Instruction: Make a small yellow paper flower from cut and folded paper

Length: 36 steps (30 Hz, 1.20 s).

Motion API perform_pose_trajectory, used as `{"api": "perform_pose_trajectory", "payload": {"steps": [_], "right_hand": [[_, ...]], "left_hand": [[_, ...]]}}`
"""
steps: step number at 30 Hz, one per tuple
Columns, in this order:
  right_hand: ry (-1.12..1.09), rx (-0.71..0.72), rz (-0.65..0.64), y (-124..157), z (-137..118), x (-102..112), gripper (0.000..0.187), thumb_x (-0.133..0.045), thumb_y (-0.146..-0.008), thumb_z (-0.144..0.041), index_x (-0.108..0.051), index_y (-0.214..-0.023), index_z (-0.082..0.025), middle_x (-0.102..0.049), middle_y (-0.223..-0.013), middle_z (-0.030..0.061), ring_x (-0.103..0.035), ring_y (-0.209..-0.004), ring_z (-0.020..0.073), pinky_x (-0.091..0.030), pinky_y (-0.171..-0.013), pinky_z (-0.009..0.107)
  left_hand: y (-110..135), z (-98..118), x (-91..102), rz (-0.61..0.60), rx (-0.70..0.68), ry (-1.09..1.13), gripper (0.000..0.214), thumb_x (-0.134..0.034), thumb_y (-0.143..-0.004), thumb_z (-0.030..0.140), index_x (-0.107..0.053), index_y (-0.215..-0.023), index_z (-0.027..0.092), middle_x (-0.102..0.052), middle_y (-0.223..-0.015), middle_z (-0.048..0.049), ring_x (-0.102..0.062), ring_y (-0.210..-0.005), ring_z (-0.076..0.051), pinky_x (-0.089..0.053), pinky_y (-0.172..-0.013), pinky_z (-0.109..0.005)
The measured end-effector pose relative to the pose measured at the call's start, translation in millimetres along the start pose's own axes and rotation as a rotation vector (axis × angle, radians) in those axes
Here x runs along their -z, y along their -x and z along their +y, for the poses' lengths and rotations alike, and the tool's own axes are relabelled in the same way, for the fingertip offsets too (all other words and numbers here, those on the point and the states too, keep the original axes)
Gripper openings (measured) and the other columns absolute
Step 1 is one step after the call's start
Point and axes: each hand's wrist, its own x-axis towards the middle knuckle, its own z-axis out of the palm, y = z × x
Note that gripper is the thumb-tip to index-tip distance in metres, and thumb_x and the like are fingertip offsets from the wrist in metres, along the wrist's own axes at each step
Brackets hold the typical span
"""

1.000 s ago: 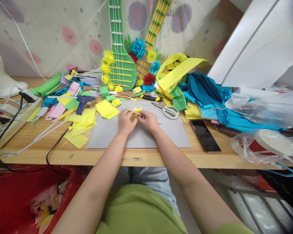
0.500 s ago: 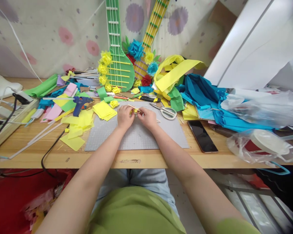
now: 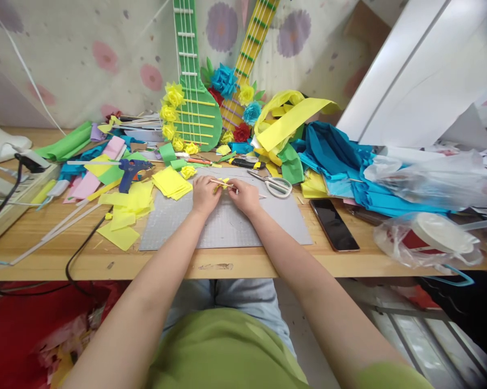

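Above the grey cutting mat [image 3: 174,227], my left hand [image 3: 206,194] and my right hand [image 3: 244,195] meet with fingertips pinched on a small piece of yellow paper [image 3: 225,181]. A thin pale stick [image 3: 221,183] lies across the same spot between the fingers; my hands partly hide both. Just left of my left hand are a yellow paper flower [image 3: 188,172] and a stack of yellow paper squares [image 3: 171,182]. White-handled scissors [image 3: 279,187] rest to the right of my right hand, and another pale stick [image 3: 262,196] pokes out beside it.
A green paper guitar [image 3: 201,119] and a yellow one [image 3: 249,51] lean at the back. To the left lie a blue glue gun [image 3: 128,174] and loose yellow paper [image 3: 124,216]. A phone [image 3: 334,225], blue crepe paper [image 3: 332,146] and a bagged cup [image 3: 433,237] sit at right.
The pale stick between my fingers has tilted and shows more across the yellow paper. My hands stay in nearly the same place; the view has shifted slightly.
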Motion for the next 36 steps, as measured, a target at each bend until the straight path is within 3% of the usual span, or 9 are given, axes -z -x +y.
{"api": "perform_pose_trajectory", "payload": {"steps": [4, 16, 22, 27, 30, 36], "right_hand": [[-0.012, 0.058, -0.036, 3.4, -0.5, 0.0, 0.024, -0.044, -0.081, -0.024, -0.063, -0.095, -0.024, -0.067, -0.094, 0.0005, -0.058, -0.083, 0.0152, -0.038, -0.070, 0.025], [-0.015, 0.055, -0.182, 1.5, 1.6, 5.3, 0.025, -0.041, -0.083, -0.023, -0.062, -0.096, -0.022, -0.065, -0.100, 0.0031, -0.057, -0.091, 0.0174, -0.039, -0.072, 0.026], [-0.023, 0.043, -0.201, 2.7, 1.0, 6.4, 0.024, -0.040, -0.083, -0.024, -0.061, -0.096, -0.022, -0.065, -0.100, 0.0034, -0.057, -0.090, 0.0175, -0.038, -0.072, 0.027], [-0.024, 0.028, -0.189, 4.3, -1.4, 9.6, 0.023, -0.041, -0.085, -0.032, -0.058, -0.095, -0.022, -0.066, -0.089, 0.0015, -0.058, -0.081, 0.0161, -0.036, -0.067, 0.025], [-0.027, -0.004, -0.148, 4.6, -1.2, 13.2, 0.031, -0.034, -0.088, -0.042, -0.056, -0.096, -0.022, -0.066, -0.083, 0.0010, -0.057, -0.075, 0.0151, -0.033, -0.063, 0.024], [0.061, 0.025, -0.091, 4.4, 5.8, 15.2, 0.033, -0.035, -0.088, -0.043, -0.059, -0.084, -0.021, -0.065, -0.081, 0.0020, -0.057, -0.077, 0.0146, -0.030, -0.061, 0.024]], "left_hand": [[3.9, 0.4, 2.8, -0.024, 0.009, -0.023, 0.011, -0.057, -0.075, 0.022, -0.066, -0.081, 0.024, -0.062, -0.087, -0.0034, -0.051, -0.088, -0.022, -0.033, -0.081, -0.038], [10.4, -2.6, 5.6, -0.190, 0.043, -0.053, 0.015, -0.052, -0.079, 0.026, -0.066, -0.084, 0.024, -0.060, -0.092, -0.0057, -0.048, -0.093, -0.023, -0.031, -0.080, -0.039], [12.3, -1.2, 6.7, -0.209, 0.068, -0.030, 0.018, -0.052, -0.079, 0.033, -0.065, -0.087, 0.023, -0.058, -0.096, -0.0064, -0.046, -0.094, -0.023, -0.030, -0.083, -0.039], [11.6, -1.9, 7.5, -0.220, 0.137, 0.060, 0.019, -0.056, -0.077, 0.037, -0.066, -0.085, 0.023, -0.058, -0.096, -0.0049, -0.048, -0.096, -0.021, -0.030, -0.084, -0.038], [10.3, -0.9, 9.7, -0.231, 0.198, 0.104, 0.014, -0.058, -0.076, 0.034, -0.066, -0.082, 0.024, -0.059, -0.095, -0.0040, -0.048, -0.098, -0.020, -0.030, -0.085, -0.037], [9.5, 0.7, 12.8, -0.237, 0.251, 0.153, 0.013, -0.063, -0.072, 0.035, -0.065, -0.075, 0.023, -0.059, -0.092, -0.0032, -0.050, -0.096, -0.020, -0.032, -0.086, -0.037]]}}
